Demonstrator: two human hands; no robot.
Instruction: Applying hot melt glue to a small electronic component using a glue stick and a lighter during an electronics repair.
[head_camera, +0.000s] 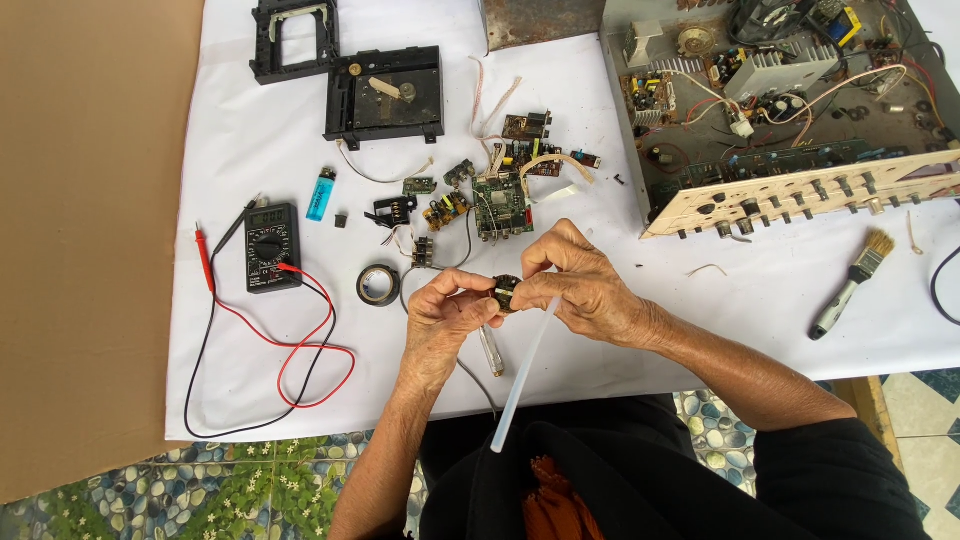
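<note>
My left hand (443, 318) and my right hand (580, 288) meet over the white sheet (700, 330), both pinching a small dark electronic part (505, 292) between their fingertips. A translucent white rod (522, 372) slants from under my right hand down toward my lap. A small clear tube (491, 352) lies on the sheet just below my left hand. A grey wire (478, 382) runs from the hands toward the table's near edge.
A black multimeter (272, 247) with red and black leads lies left. Black tape roll (378, 285), blue lighter (320, 194), several small circuit boards (500, 203), black drive frames (384, 95), an open amplifier chassis (790, 100) and a brush (852, 283) surround the hands. Brown cardboard (90, 240) covers the left.
</note>
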